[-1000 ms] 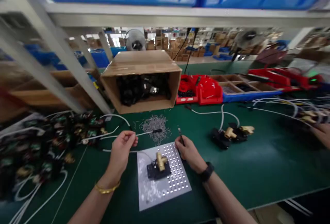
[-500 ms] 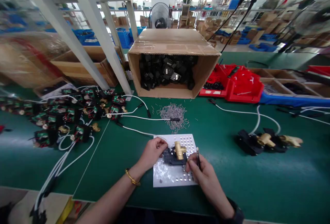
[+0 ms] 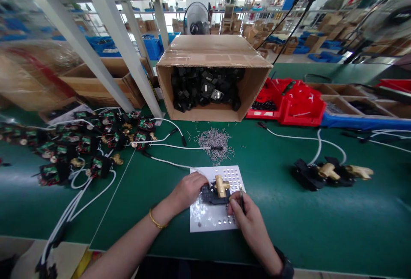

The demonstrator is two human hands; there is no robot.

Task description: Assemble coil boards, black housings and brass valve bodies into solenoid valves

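1. A green-covered workbench (image 3: 289,227) fills the lower view.
2. A cardboard box (image 3: 212,52) lies on its side at the back of the bench, its open face showing black parts (image 3: 205,90).
3. A heap of wired valve units (image 3: 80,150) with white cables spreads over the bench at left; red bins (image 3: 295,103) stand to the right of the box.
4. A white perforated plate (image 3: 208,221) lies flat in front of the person.
5. The left hand (image 3: 188,191) has its fingers curled onto the left edge of the brass-and-black valve (image 3: 218,189), which sits on the plate's upper half.
6. The right hand (image 3: 248,217) pinches a thin dark tool (image 3: 241,199), its tip just beside the valve.
7. Small metal pins (image 3: 215,139) lie scattered between plate and box.
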